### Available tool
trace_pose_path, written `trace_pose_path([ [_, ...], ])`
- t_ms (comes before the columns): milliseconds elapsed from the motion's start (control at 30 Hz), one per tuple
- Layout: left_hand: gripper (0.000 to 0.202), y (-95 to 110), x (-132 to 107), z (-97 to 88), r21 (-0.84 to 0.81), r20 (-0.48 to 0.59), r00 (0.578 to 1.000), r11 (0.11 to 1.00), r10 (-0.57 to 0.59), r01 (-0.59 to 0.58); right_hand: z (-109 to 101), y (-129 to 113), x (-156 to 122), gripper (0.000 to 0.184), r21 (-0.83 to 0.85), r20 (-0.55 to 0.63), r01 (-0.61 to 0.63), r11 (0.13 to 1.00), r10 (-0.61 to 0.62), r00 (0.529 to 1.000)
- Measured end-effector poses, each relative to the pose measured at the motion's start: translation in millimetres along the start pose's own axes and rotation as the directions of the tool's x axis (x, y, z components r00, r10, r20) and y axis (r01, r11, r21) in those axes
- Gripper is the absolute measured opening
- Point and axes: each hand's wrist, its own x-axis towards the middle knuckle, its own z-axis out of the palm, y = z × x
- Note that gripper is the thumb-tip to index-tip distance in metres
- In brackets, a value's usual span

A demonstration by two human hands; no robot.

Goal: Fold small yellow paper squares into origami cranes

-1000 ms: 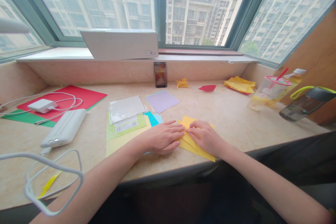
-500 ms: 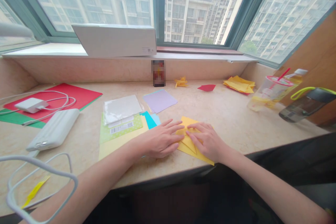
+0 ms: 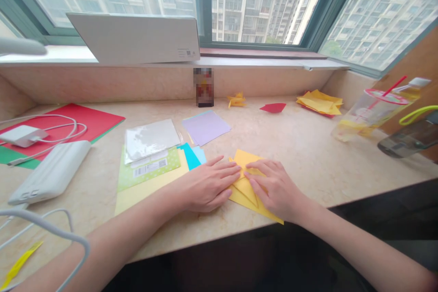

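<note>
Head view: at the centre of the frame, a folded sheet of yellow paper [image 3: 247, 194] lies on the tabletop [image 3: 260, 132], near its front edge, with both hands on it. The left hand [image 3: 209, 187] lies palm down and nearly flat, fingers a little spread, its fingertips over the paper's left side. The right hand [image 3: 275, 187] covers the right side with bent fingers, their tips on the folds near the middle — whether they pinch a layer or only press, I cannot tell. The two hands' fingertips are close but apart. Just left of centre, a light blue sheet [image 3: 199, 154] and a teal sheet [image 3: 190, 157] stick out beside a pale yellow sheet [image 3: 150, 197] and a clear plastic packet [image 3: 152, 139], with a lilac sheet [image 3: 206, 127] above them. Toward the upper middle sit a small yellow folded piece [image 3: 237, 99] and a red folded piece [image 3: 273, 108]; at upper right, a pile of yellow papers [image 3: 320, 101] lies near a clear cup [image 3: 369, 109] with a red straw [image 3: 395, 86]. On the left — a white power bank [image 3: 51, 171] and a large red sheet [image 3: 99, 121].
</note>
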Motion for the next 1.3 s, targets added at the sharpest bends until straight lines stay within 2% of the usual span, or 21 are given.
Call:
trace_pose_path([
  [167,0.050,5.7,2.9,-5.8,0.019,0.019,0.999,0.999,-0.033,0.032,-0.3,1.8,-1.7,0.029,-0.005,-0.035,-0.016,1.000,0.016,0.999],
  [333,0.048,3.5,4.6,-8.1,-0.005,0.039,0.999,1.000,-0.026,0.026,-0.1,-0.2,0.8,0.027,0.008,0.009,0.006,1.000,-0.006,1.000],
  [600,0.046,6.5,2.3,-12.0,0.010,0.008,0.999,0.999,-0.043,0.043,2.2,-2.6,3.3,0.024,0.026,0.001,0.003,1.000,-0.003,1.000],
  [767,0.034,21.0,8.3,-18.6,0.074,-0.084,0.994,0.994,-0.074,0.080,0.5,-5.8,6.8,0.020,0.049,-0.040,0.017,0.999,-0.015,0.999],
  [833,0.029,27.2,9.7,-17.3,0.118,-0.101,0.986,0.982,-0.133,0.145,-1.9,-8.9,11.0,0.022,0.049,-0.028,0.017,0.999,-0.015,0.999],
  [933,0.026,36.7,9.2,-9.6,0.123,-0.156,0.939,0.937,-0.306,0.326,-6.2,-15.6,19.3,0.027,0.085,0.042,-0.001,0.996,-0.002,0.999],
  [1000,0.028,43.9,7.0,-2.3,0.059,-0.205,0.884,0.896,-0.420,0.439,-7.6,-20.3,24.4,0.031,0.106,0.064,-0.005,0.994,-0.002,0.998],
  [1067,0.029,52.0,3.4,4.9,-0.038,-0.254,0.832,0.865,-0.493,0.500,-6.8,-23.8,28.2,0.034,0.107,0.049,0.006,0.994,-0.011,0.999],
  [1200,0.026,65.1,-5.5,12.1,-0.169,-0.400,0.739,0.837,-0.541,0.521,-0.2,-23.0,33.4,0.033,0.092,0.046,0.008,0.996,-0.013,0.999],
  [1267,0.026,67.4,-8.3,11.1,-0.132,-0.469,0.703,0.829,-0.535,0.543,3.5,-18.4,35.6,0.031,0.111,0.052,-0.007,0.994,0.001,0.999],
  [1300,0.026,67.5,-8.6,10.0,-0.097,-0.481,0.698,0.823,-0.531,0.560,5.1,-15.3,36.6,0.030,0.131,0.048,-0.012,0.991,0.006,0.999],
])
